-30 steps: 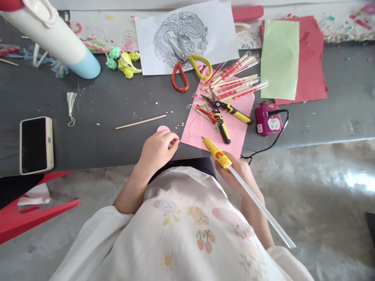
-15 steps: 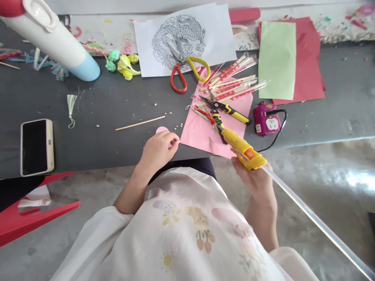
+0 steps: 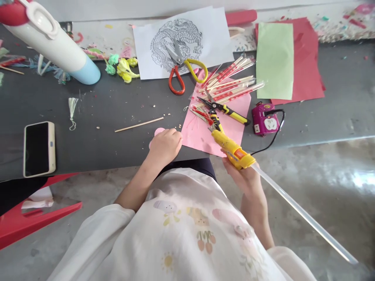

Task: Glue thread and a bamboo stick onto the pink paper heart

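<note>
My right hand (image 3: 244, 179) is closed round a yellow glue gun (image 3: 233, 150), just off the front edge of the grey table (image 3: 117, 105). The gun's nozzle points up-left over a pink paper sheet (image 3: 205, 134), and a long clear glue stick (image 3: 301, 214) trails from its back down to the right. My left hand (image 3: 165, 144) rests curled on the table by the sheet's left corner, fingers pressed on a small pink paper piece (image 3: 158, 132) that is mostly hidden beneath them.
Yellow-handled pliers (image 3: 224, 111) and striped sticks (image 3: 231, 80) lie on the pink sheet. Nearby are a purple socket (image 3: 265, 121) with a black cord, scissors (image 3: 181, 68) on a dragon print, a wooden stick (image 3: 139, 124), a phone (image 3: 39, 148), a white-blue bottle (image 3: 55, 43) and green and red papers (image 3: 288, 58).
The glue gun swung right from beside my left hand, then eased back left, its nozzle over the pink sheet. My left hand shifted slightly up and right over the pink piece.
</note>
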`<action>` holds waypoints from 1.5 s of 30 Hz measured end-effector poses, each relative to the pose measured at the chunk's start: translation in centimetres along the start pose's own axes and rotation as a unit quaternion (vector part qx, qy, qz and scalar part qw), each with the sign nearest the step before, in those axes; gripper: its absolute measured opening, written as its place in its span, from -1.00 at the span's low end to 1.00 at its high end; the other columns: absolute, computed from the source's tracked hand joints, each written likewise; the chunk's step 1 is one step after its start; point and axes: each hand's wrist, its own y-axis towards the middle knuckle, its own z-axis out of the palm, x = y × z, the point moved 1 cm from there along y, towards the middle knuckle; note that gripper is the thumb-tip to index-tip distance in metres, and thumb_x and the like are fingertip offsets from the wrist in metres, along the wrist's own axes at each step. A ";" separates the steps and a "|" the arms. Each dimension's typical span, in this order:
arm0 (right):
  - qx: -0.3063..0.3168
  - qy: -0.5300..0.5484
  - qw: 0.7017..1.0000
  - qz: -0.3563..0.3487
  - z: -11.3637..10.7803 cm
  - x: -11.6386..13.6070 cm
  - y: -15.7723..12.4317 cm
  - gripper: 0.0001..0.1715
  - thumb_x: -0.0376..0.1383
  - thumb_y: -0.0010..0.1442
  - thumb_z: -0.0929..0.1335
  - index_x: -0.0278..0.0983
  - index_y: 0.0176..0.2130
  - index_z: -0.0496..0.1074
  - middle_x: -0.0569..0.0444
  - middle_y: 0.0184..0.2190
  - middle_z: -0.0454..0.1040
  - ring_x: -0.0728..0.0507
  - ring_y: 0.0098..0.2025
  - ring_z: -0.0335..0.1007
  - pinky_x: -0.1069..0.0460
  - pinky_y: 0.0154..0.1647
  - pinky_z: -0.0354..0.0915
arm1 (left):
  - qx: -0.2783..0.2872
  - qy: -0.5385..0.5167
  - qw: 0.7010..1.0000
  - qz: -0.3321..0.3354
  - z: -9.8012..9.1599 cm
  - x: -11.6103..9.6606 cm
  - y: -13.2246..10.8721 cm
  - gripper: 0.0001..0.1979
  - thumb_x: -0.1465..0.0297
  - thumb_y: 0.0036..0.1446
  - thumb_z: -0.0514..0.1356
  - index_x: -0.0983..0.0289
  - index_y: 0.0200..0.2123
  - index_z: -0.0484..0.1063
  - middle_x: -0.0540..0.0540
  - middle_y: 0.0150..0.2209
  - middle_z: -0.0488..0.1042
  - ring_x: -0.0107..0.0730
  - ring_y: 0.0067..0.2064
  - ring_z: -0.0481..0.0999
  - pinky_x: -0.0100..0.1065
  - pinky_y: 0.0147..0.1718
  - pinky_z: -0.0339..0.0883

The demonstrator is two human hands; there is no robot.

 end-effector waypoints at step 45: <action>0.114 0.268 0.956 0.033 4.7 -0.4 -1.7 -0.69 -0.09 0.21 0.37 -0.29 -0.27 0.37 0.21 -0.64 0.30 0.02 -0.66 0.27 0.10 -0.61 0.24 | -0.238 -0.162 0.958 -0.004 1.4 1.3 -8.9 -0.86 0.51 0.21 0.17 0.23 -0.17 0.44 -0.07 -0.49 0.41 -0.53 -0.46 0.40 -0.47 -0.37 0.30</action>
